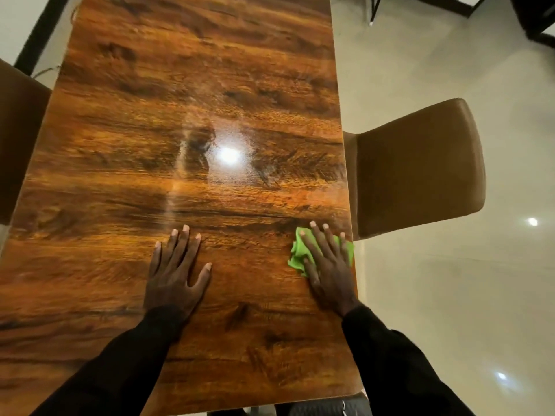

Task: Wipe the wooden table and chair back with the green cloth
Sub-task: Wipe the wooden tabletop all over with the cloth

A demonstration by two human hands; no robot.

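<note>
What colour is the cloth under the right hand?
Bright green cloth, pressed flat under the right hand; head view shows it.

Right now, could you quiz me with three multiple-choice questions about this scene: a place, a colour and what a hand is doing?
1. Where is the green cloth?
A) by the table's right edge, under the right hand
B) on a chair
C) at the table's far end

2. What colour is the chair at the table's right side?
A) blue
B) brown
C) white

3. What is the left hand doing?
A) gripping the cloth
B) raised in the air
C) lying flat on the table

Answers: 1 A, it peeks out under that hand; 2 B, its back is tan brown; 3 C, its palm rests on bare wood.
</note>
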